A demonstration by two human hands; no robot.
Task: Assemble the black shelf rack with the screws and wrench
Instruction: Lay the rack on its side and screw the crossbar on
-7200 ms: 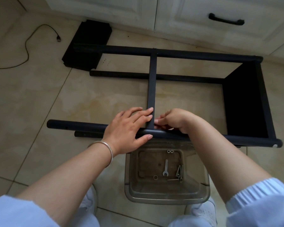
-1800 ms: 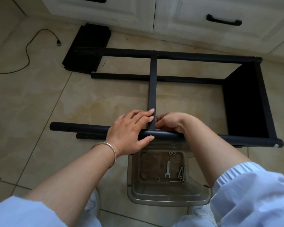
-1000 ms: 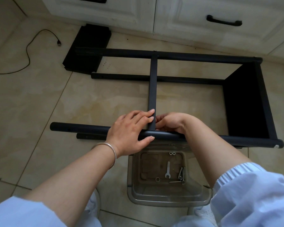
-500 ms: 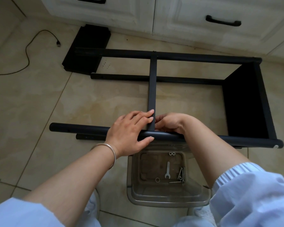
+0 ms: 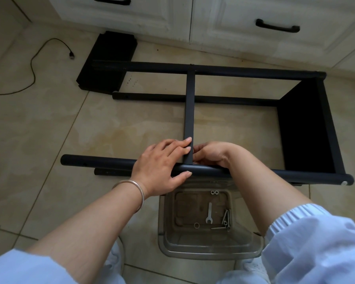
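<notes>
- Rack [image 5: 307, 128] lies on its side on the floor [image 5: 49, 124], at 12 o'clock from me.
- My left hand [image 5: 162, 162] grips its near tube [image 5: 96, 161] beside the crossbar [image 5: 189, 111].
- My right hand [image 5: 213, 154] curls at the joint; I cannot tell what it holds.
- Wrench [image 5: 209, 213] and screws [image 5: 224, 219] sit in the tub [image 5: 211, 250] at 6 o'clock.

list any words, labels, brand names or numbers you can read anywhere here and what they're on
None: no text can be read in the head view.
black shelf rack: plain tubes, no label showing.
wrench in the clear bin: any stamping is too small to make out.
cabinet doors: no markings, only black handles.
black panel on the floor: nothing visible on it.
</notes>
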